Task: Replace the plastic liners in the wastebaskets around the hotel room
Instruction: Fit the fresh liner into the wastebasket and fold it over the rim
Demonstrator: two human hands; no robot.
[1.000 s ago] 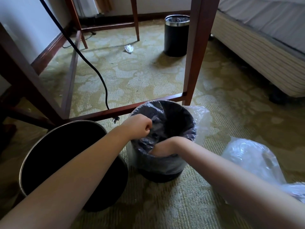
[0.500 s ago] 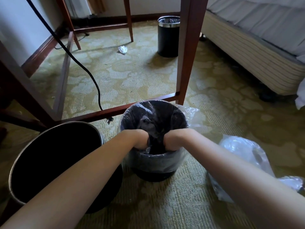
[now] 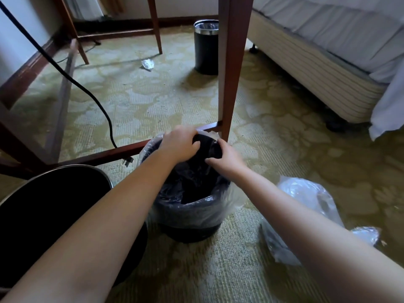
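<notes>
Black metal fills the lower left: a large wastebasket [image 3: 54, 211] sits just left of the small wastebasket [image 3: 190, 232], which stands on the carpet with a clear liner [image 3: 227, 200] draped over its rim. At that rim's far side our left hand [image 3: 179, 145] curls its fingers over the liner's edge. Just right of it our right hand [image 3: 227, 160] pinches the same film, so the slack plastic lies below and nearer us than both hands. Dark folds hide the basket's bottom, and to its right a crumpled bag [image 3: 306, 197] keeps its contents unclear.
</notes>
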